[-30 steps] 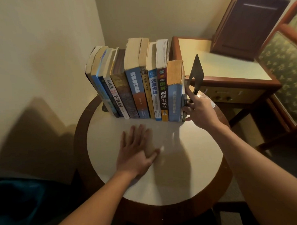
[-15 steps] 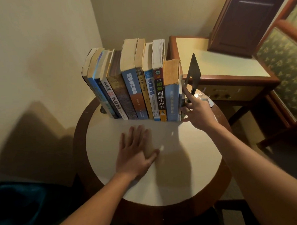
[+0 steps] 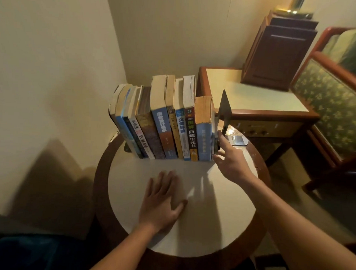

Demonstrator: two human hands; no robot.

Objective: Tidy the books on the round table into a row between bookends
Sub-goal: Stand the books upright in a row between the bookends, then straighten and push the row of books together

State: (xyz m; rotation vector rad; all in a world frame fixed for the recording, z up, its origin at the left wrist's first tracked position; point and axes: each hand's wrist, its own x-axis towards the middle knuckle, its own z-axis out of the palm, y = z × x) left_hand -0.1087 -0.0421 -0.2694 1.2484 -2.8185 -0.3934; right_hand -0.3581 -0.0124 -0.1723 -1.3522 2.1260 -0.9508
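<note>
Row of books stands spines-forward at the far edge of the round table. Right-end bookend is a thin dark metal plate, upright, just beside the last blue paperback; can't tell if it's flush yet. Left bookend is mostly hidden behind the leaning books, only a dark foot shows.

Handling, as a judgement: the plate is stiff and light, and probably slides easily on the smooth tabletop, so best pushed low, near its base, not at the tip where it would tip. The books are heavy as a block; the paperbacks are soft-edged, and the left few lean left, so the row may fan out if squeezed unevenly.

Right hand is reached forward, arm extended, index finger up along the plate's lower edge, thumb against the end book's bottom corner: a loose pinch at the book/plate junction, the other fingers curled.

Left hand lies palm-down and flat on the tabletop in front of the row, fingers together, thumb out, holding nothing. Likely bracing.
</note>
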